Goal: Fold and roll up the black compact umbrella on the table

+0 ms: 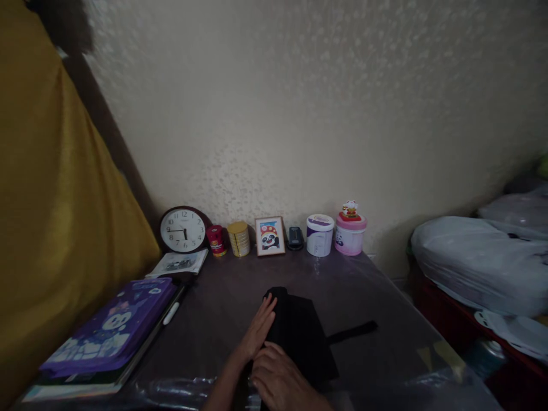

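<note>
Worktop (231, 281), left to right: left hand (258, 329), fingers extended, unclenched, on folded black cloth (305, 337); right hand (279, 377), fingers bent, grip unclear to us; 1 trailing strap (354, 331). We judge the cloth light, soft, best held along its left fold.

We have a dark, plastic-covered table (231, 297); far side, left to right: clock (183, 230), red tin (216, 241), gold tin (238, 238), framed picture (270, 236), dark device (295, 237), white tub (319, 236), pink tub (350, 235); near middle, black fabric (307, 334); near left, books (85, 389).
</note>
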Tool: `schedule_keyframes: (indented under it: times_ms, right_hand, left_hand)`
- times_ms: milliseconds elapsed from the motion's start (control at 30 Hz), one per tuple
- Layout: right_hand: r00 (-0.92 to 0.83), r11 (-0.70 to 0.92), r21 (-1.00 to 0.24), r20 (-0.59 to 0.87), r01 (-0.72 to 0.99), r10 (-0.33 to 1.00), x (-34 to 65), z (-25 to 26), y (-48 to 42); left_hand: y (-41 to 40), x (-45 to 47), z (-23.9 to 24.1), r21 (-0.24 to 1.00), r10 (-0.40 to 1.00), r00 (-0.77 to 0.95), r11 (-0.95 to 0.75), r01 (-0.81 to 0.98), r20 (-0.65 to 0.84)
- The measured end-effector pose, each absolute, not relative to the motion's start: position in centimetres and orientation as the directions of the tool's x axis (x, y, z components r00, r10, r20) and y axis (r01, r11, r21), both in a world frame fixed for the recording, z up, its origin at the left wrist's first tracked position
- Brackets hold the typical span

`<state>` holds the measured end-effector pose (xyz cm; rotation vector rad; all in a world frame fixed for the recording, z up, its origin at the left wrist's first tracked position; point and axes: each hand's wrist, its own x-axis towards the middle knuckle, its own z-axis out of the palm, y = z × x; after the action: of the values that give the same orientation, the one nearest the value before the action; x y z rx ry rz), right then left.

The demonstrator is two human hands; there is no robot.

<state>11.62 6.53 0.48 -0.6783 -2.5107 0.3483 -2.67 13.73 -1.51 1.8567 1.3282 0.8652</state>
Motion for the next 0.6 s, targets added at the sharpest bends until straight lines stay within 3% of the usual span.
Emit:
schedule_keyframes:
  times_ms: [300, 433, 600]
  right_hand:
    - [-0.732, 0.829, -0.396, 0.409, 0.396, 0.545, 11.6, 0.3, 6.4]
    - [-0.749, 0.820, -0.426, 0.376, 0.383, 0.545, 11.9, 0.6, 6.3]
    - [-0.769, 0.826, -0.497, 0.407, 0.267, 0.493, 12.6, 1.8, 4.2]
  left_hand:
    - [14.7, -3.9, -1.3, 0.784, 0.977, 0.101, -0.212, 0.584, 0.189]
    - [10.7, -3.0, -0.4, 0.814, 0.967, 0.205, -0.239, 0.530, 0.151]
    - [7.4, -2.5, -1.0, 0.860, 0.973, 0.219, -0.178, 0.478, 0.079]
